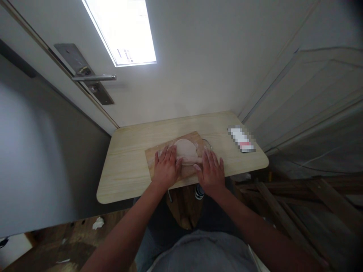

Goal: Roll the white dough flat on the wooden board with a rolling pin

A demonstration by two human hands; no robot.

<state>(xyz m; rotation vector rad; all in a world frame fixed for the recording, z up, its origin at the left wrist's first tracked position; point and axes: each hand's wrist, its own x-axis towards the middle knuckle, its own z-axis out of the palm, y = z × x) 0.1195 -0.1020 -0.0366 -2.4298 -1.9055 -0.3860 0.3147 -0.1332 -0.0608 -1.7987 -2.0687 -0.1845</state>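
A round, flattened sheet of pale dough (185, 146) lies on a wooden cutting board (151, 155). Across its near part runs a rolling pin (193, 160). My left hand (166, 166) rests on the pin's left end, fingers stretched forward and palm down. On the right end lies my right hand (212, 170), its fingers also extended, thumb toward the middle. Both hands are open and press on the pin from above rather than wrapping round it. The pin's ends are hidden under the hands. Pale flour or dough marks show on the fingers.
The board sits on a light wood-grain table (124, 162) with rounded corners. A blurred-out, phone-like object (241, 139) lies at its right. Behind stands a door with a metal handle (95, 77). Wooden slats (283, 211) are at lower right; crumpled paper (98, 223) lies on the floor.
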